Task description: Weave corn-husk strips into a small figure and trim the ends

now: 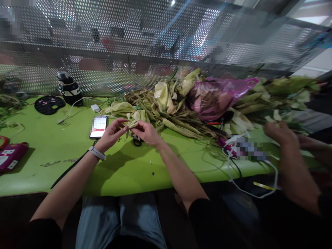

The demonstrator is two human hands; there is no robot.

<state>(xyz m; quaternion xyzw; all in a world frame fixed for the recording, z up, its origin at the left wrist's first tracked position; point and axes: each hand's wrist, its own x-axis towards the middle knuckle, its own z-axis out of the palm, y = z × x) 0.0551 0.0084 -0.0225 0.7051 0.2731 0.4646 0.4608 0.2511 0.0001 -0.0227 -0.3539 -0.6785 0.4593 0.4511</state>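
Note:
Between my two hands is a small bundle of pale corn husk strips (pixel 132 124), held above the green table (pixel 124 173). My left hand (pixel 115 133), with a light watch band on its wrist, pinches the bundle from the left. From the right, my right hand (pixel 146 133) grips it with thumb and fingers. A small dark pair of scissors (pixel 137 141) seems to lie just below my hands, partly hidden. Left of them is a lit phone (pixel 99 127). Behind my hands spreads a heap of corn husks (pixel 166 103), some fresh, some dry.
A pink plastic bag (pixel 212 98) sits on the husks. Farther left stand a black bottle (pixel 68 88), a dark round tray (pixel 49 104) and a magenta box (pixel 12 157). White cables (pixel 229 173) hang off the front edge. At right, another person's hands (pixel 284 133) hold husk.

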